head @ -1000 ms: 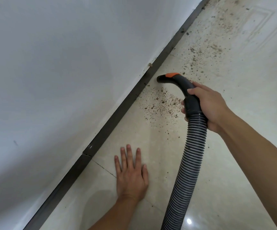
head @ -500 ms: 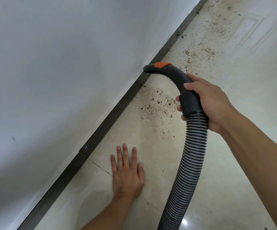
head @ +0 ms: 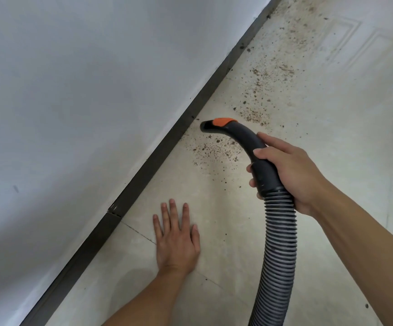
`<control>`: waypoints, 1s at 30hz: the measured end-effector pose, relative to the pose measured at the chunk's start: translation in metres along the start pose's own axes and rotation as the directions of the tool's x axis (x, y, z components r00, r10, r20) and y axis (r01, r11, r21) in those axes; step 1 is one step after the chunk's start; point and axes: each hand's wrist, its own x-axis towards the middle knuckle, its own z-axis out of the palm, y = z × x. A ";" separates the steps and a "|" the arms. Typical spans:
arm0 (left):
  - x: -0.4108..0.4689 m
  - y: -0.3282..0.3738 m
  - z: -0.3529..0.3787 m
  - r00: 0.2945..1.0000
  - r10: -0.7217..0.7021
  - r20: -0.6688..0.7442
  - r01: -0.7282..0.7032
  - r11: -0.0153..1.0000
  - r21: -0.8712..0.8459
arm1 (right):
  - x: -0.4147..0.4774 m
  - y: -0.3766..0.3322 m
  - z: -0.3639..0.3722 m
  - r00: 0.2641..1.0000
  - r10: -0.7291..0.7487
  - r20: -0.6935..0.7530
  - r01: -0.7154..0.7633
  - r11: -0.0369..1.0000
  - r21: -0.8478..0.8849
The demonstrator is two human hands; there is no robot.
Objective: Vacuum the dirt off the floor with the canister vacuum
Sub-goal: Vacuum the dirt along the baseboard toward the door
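My right hand (head: 292, 172) grips the dark curved vacuum handle (head: 240, 135), which has an orange tab near its open mouth. The mouth hovers just off the dark baseboard (head: 167, 147), above a patch of brown dirt crumbs (head: 214, 151) on the beige tile floor (head: 237, 227). A ribbed grey hose (head: 276, 250) runs from the handle down to the bottom edge of the view. My left hand (head: 176, 238) rests flat on the floor, fingers straight, below the dirt patch. More dirt (head: 268, 76) lies scattered along the floor toward the top right.
A white wall (head: 84, 102) fills the left side, meeting the floor at the diagonal baseboard. A tile joint (head: 139, 231) crosses the floor by my left hand. The vacuum canister is out of view.
The handle's mouth has pulled slightly back from the baseboard and now sits over the upper edge of the dirt patch. My left hand stays flat on the floor.
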 end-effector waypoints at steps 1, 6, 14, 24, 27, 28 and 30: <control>0.000 0.000 0.000 1.000 -0.001 0.000 0.001 1.000 0.000 | 0.003 0.001 -0.003 1.000 0.004 -0.031 -0.004 1.000 0.011; 0.001 0.001 0.001 1.000 -0.002 -0.008 0.002 1.000 0.010 | 0.033 -0.003 -0.004 0.996 0.026 -0.090 -0.022 0.999 0.049; 0.000 0.001 0.001 1.000 -0.008 -0.010 0.008 1.000 0.006 | 0.065 -0.012 0.019 0.999 0.037 -0.034 -0.036 0.999 0.025; -0.001 -0.001 0.000 1.000 -0.007 -0.017 0.007 1.000 -0.001 | 0.048 -0.007 0.021 0.997 0.076 0.029 -0.075 0.997 -0.032; -0.001 0.000 -0.001 1.000 -0.007 -0.024 0.007 1.000 -0.002 | 0.042 -0.004 0.024 0.996 0.085 0.040 -0.083 0.996 -0.042; -0.001 0.000 -0.001 1.000 -0.006 -0.023 0.006 1.000 -0.001 | 0.040 -0.004 0.025 0.995 0.087 0.042 -0.085 0.995 -0.043; -0.001 0.000 -0.001 1.000 -0.006 -0.019 0.006 1.000 -0.002 | 0.035 -0.002 0.026 0.995 0.091 0.050 -0.089 0.995 -0.047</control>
